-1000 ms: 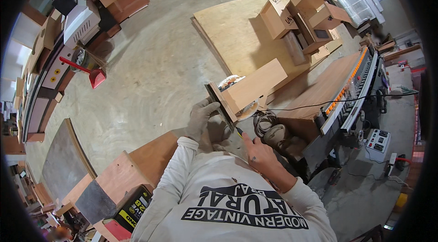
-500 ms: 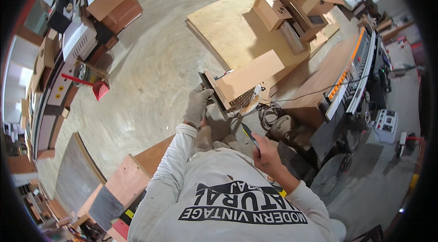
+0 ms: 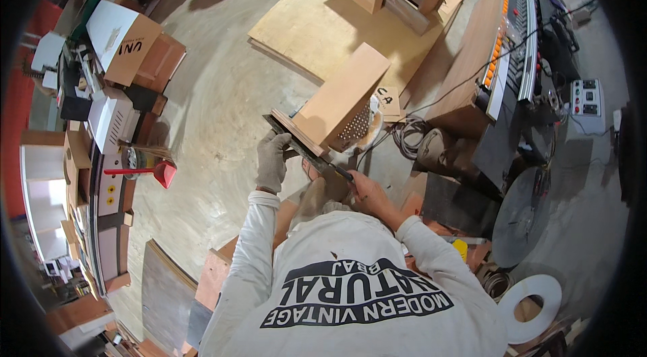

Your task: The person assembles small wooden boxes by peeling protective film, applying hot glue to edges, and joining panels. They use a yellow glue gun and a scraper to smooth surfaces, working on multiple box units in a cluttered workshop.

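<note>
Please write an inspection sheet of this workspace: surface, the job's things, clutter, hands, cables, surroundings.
Surface: bare concrete floor, with a plywood sheet lying on it.
Job's things: wooden box panel; long dark file across its near edge.
Clutter: cardboard boxes, red dustpan, white ring.
Hands: gloved left hand on the file's far end; bare right hand on its handle end.
Cables: black cable, coiled hose.
Surroundings: edge-banding machine at right.

Tilted brown wooden panel [image 3: 340,98] on edge, long dark file [image 3: 310,148] flat across its near end
</note>
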Demonstrator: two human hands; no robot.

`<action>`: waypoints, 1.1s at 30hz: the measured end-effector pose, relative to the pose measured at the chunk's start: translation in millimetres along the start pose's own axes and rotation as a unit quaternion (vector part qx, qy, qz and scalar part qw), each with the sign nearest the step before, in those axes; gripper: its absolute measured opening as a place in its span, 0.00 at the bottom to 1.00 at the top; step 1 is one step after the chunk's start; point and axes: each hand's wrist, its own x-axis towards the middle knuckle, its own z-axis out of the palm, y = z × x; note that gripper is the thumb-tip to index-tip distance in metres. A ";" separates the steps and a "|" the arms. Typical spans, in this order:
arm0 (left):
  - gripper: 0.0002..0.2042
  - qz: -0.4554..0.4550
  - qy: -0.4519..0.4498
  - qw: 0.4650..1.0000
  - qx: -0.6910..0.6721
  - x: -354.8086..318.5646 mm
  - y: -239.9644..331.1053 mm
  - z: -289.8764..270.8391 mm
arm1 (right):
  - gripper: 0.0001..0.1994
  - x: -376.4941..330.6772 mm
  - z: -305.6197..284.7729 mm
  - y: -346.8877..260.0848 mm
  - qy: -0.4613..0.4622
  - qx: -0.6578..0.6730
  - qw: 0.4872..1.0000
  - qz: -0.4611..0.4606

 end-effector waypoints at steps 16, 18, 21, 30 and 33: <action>0.24 0.011 -0.034 0.999 0.021 8.7 2.0 -1.5 | 0.19 -7.5 -7.6 -18.9 -0.001 0.069 0.996 0.064; 0.28 0.043 -0.023 0.998 -0.036 7.2 -5.7 2.6 | 0.17 -7.6 -11.9 -27.4 -0.015 0.062 0.994 0.085; 0.38 0.195 0.049 0.973 0.112 3.1 -6.1 13.9 | 0.17 -8.1 -15.6 -35.9 0.015 0.029 0.997 0.068; 0.14 0.257 0.083 0.695 0.666 -9.1 46.8 20.1 | 0.17 -17.2 -0.2 -32.3 0.086 -0.007 0.995 0.045; 0.12 0.265 0.011 0.630 0.730 -1.8 59.2 22.3 | 0.17 -17.5 -0.2 -33.1 0.097 -0.005 0.995 0.032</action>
